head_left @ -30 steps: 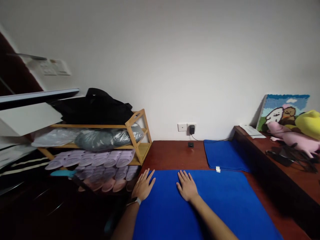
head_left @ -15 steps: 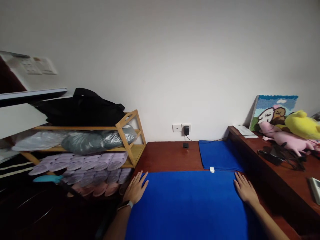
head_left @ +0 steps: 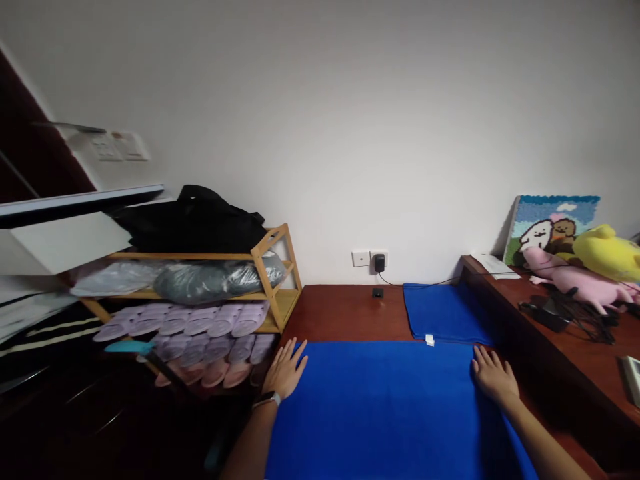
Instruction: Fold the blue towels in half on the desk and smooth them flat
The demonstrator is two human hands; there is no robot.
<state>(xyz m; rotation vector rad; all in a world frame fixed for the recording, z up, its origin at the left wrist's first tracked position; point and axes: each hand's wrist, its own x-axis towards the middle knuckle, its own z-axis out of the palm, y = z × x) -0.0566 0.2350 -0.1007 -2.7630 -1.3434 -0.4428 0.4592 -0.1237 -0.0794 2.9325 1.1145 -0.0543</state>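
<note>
A large blue cloth (head_left: 390, 407) lies spread flat on a dark red wooden surface (head_left: 345, 310). My left hand (head_left: 287, 370) rests palm down on its far left corner, fingers stretched out and apart, a watch at the wrist. My right hand (head_left: 493, 375) lies flat on the far right corner, fingers extended. Neither hand holds anything. A smaller folded blue cloth (head_left: 445, 312) with a white tag sits just behind, near the wall.
A wooden rack (head_left: 273, 273) at left holds several purple and pink slippers (head_left: 200, 327), bagged items and a black bag (head_left: 195, 217). A wall socket with charger (head_left: 379, 261) is behind. At right, a raised ledge (head_left: 575, 333) carries plush toys (head_left: 590, 270), cables and a picture (head_left: 550, 223).
My right hand slid from the middle of the blue cloth to its far right corner. My left hand stayed on the left corner. The view shifted slightly.
</note>
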